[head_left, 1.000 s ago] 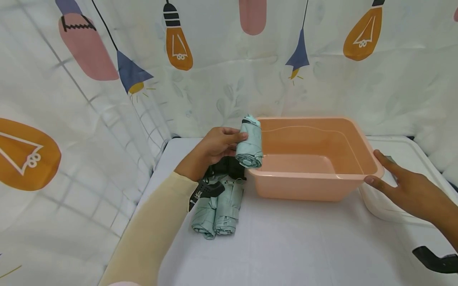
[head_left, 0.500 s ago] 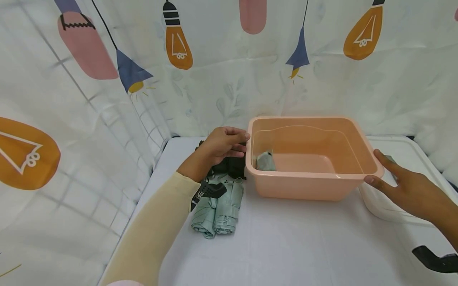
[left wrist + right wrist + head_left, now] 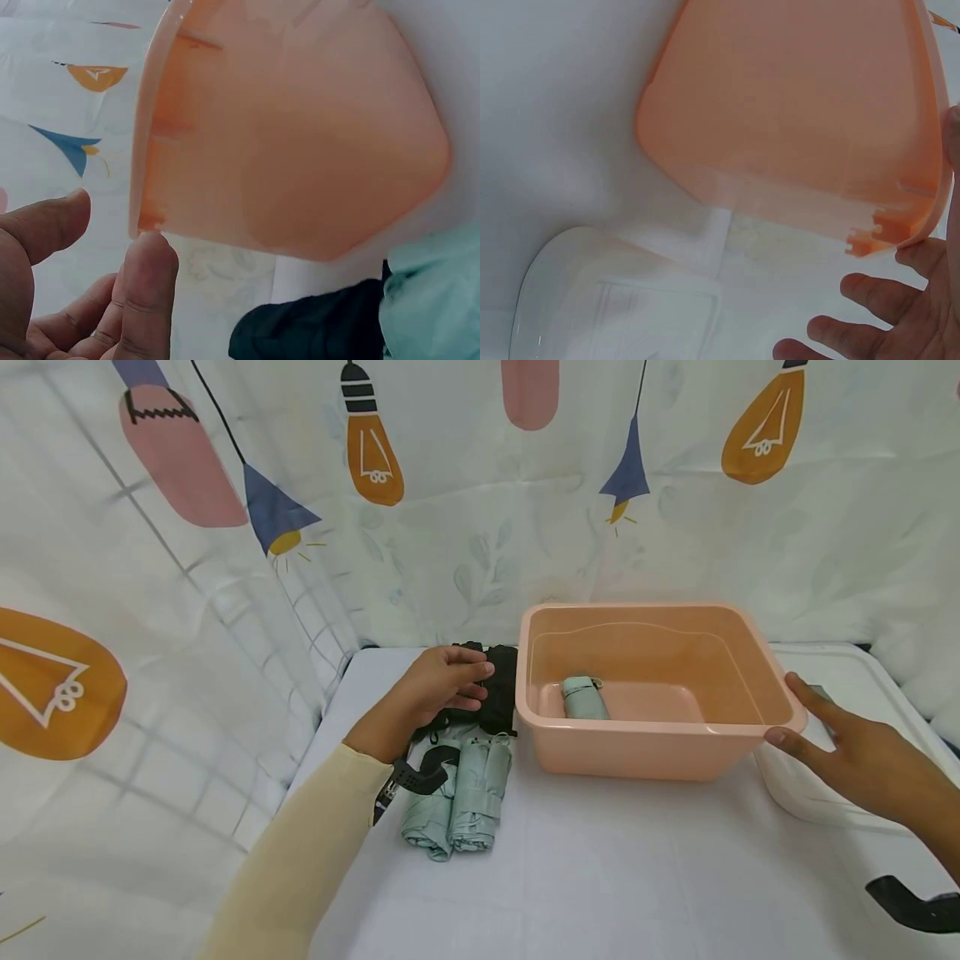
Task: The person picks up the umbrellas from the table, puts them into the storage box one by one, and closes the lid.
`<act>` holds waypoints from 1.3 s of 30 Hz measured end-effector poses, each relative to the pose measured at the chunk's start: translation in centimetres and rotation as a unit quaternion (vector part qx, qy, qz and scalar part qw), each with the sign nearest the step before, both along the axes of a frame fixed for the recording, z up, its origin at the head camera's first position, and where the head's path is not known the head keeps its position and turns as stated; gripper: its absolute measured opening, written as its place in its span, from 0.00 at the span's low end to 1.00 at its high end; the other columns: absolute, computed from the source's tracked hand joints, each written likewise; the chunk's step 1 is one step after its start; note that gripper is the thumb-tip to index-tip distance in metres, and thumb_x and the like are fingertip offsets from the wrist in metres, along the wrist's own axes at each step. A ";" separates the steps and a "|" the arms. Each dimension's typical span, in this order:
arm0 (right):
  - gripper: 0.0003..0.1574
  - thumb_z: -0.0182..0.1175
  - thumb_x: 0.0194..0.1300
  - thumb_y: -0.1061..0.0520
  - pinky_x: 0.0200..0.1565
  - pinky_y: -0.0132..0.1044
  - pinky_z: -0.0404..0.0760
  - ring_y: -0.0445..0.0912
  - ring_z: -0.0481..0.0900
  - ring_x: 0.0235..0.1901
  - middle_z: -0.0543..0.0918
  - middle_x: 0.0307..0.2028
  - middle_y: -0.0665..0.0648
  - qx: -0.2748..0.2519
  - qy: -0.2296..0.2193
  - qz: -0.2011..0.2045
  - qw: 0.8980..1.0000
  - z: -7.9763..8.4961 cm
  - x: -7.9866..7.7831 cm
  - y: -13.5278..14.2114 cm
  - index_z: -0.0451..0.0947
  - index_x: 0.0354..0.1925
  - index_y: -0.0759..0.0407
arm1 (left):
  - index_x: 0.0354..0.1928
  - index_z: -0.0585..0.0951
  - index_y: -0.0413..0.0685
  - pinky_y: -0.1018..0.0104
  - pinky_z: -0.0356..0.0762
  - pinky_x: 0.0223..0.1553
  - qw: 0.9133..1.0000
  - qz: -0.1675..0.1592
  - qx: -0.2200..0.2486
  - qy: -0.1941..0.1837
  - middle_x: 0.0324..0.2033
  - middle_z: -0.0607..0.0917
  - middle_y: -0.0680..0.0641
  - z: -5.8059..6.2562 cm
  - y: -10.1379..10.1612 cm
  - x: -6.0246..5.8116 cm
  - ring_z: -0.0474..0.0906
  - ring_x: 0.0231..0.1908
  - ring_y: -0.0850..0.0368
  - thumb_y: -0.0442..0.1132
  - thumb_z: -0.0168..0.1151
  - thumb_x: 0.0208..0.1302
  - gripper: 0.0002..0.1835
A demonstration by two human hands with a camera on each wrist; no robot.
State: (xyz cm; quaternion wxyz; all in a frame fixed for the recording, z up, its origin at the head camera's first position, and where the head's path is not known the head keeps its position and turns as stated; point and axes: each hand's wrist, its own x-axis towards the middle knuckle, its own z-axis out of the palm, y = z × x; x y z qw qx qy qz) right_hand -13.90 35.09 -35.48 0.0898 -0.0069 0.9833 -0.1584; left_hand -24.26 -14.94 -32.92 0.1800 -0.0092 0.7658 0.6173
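Note:
A peach plastic basin (image 3: 622, 747) stands at the table's back. Inside its left part lies a rolled mint-green bundle (image 3: 585, 698) with a small loop at its end. My left hand (image 3: 450, 681) is empty, fingers loosely extended, left of the basin and over black rolled bundles (image 3: 501, 689). In the left wrist view its index fingertip overlaps the basin's lower rim corner. Two mint-green rolls (image 3: 474, 802) lie side by side in front of the black ones. My right hand (image 3: 862, 752) touches the basin's right rim with thumb and index finger, the other fingers spread straight.
A white lidded box or tray (image 3: 795, 797) lies behind and right of the basin, partly hidden by it and my right hand. White cloth (image 3: 622, 877) covers the table. A printed curtain (image 3: 450, 560) hangs behind, with wire grid showing through at the left.
My left hand let the mint-green roll drop into the basin, then drew back left and slightly down over the black bundles. The roll has shifted right inside the basin. My right hand stays at the rim.

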 end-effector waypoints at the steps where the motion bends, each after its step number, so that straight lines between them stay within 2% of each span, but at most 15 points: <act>1: 0.59 0.47 0.74 0.26 0.38 0.78 0.73 0.88 0.63 0.54 0.53 0.64 0.92 0.001 0.000 -0.001 1.000 0.0 0.0 0.0 0.22 0.80 0.42 | 0.63 0.77 0.44 0.57 0.86 0.44 1.000 0.000 -0.002 -0.003 0.59 0.81 0.44 -0.1 -0.3 0.1 0.83 0.51 0.40 0.43 0.67 0.72 0.22; 11: 0.60 0.47 0.74 0.25 0.37 0.78 0.74 0.88 0.63 0.54 0.54 0.64 0.92 0.006 -0.004 -0.006 1.000 -0.2 0.0 0.1 0.21 0.79 0.43 | 0.67 0.74 0.42 0.56 0.86 0.45 1.000 -0.001 -0.013 -0.014 0.61 0.80 0.44 -1.1 -2.9 1.4 0.84 0.49 0.43 0.42 0.65 0.73 0.25; 18: 0.60 0.47 0.74 0.25 0.38 0.78 0.73 0.88 0.63 0.54 0.54 0.64 0.92 0.006 -0.005 -0.005 1.000 -0.2 0.0 0.1 0.21 0.79 0.42 | 0.67 0.74 0.44 0.56 0.85 0.47 1.000 0.003 -0.016 -0.019 0.63 0.77 0.42 -1.6 -4.6 2.1 0.82 0.53 0.41 0.42 0.64 0.74 0.24; 24: 0.58 0.48 0.75 0.27 0.40 0.78 0.72 0.88 0.63 0.55 0.54 0.65 0.91 0.000 0.005 0.010 1.000 0.1 0.0 0.1 0.22 0.80 0.41 | 0.69 0.72 0.41 0.54 0.83 0.51 0.999 -0.006 -0.030 -0.008 0.62 0.77 0.37 -1.8 -6.0 3.0 0.82 0.54 0.39 0.40 0.63 0.74 0.25; 31: 0.58 0.48 0.75 0.27 0.41 0.79 0.71 0.87 0.63 0.56 0.54 0.65 0.90 0.000 0.005 0.013 1.000 0.2 -0.1 0.0 0.22 0.80 0.40 | 0.72 0.68 0.37 0.52 0.82 0.54 0.998 -0.026 -0.054 -0.008 0.64 0.76 0.34 -2.4 -7.6 3.9 0.80 0.58 0.39 0.39 0.63 0.74 0.29; 39: 0.58 0.48 0.75 0.27 0.40 0.78 0.72 0.87 0.64 0.55 0.54 0.65 0.90 0.002 0.000 0.011 1.000 0.2 0.0 0.1 0.22 0.80 0.40 | 0.71 0.69 0.37 0.49 0.81 0.55 0.996 -0.011 -0.091 -0.012 0.62 0.79 0.36 -3.2 -8.8 4.7 0.79 0.59 0.39 0.41 0.65 0.72 0.31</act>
